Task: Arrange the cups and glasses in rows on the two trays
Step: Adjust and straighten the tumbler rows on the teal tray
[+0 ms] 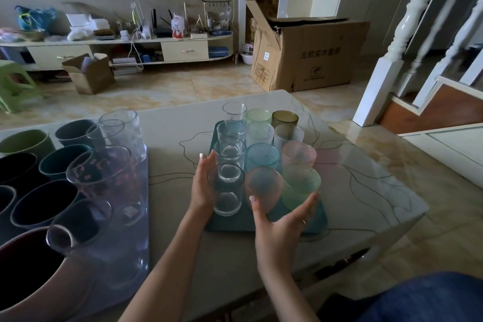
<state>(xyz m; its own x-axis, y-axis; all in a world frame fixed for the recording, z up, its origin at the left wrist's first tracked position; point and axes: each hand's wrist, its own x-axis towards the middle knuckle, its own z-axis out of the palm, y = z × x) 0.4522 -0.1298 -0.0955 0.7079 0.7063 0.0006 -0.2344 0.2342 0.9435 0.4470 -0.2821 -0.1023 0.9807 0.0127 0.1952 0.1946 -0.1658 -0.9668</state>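
Observation:
A teal tray [236, 223] on the table carries three rows of glasses: clear ones on the left, dimpled coloured ones in the middle and on the right. My left hand [202, 185] curls around the left side of the nearest clear glass [227, 192]. My right hand [281, 222] cups the nearest pink dimpled glass [264, 187], thumb on its front, fingers reaching under the green dimpled glass [302, 181]. A clear plastic tray [130, 246] at the left holds dark mugs [43, 202] and tall printed glasses [104, 172].
The table's front edge and rounded right corner [418, 214] lie close to the teal tray. A white stair post [386, 65] and steps rise at the right. A large cardboard box [311, 52] and a cluttered TV bench [117, 42] stand beyond the table.

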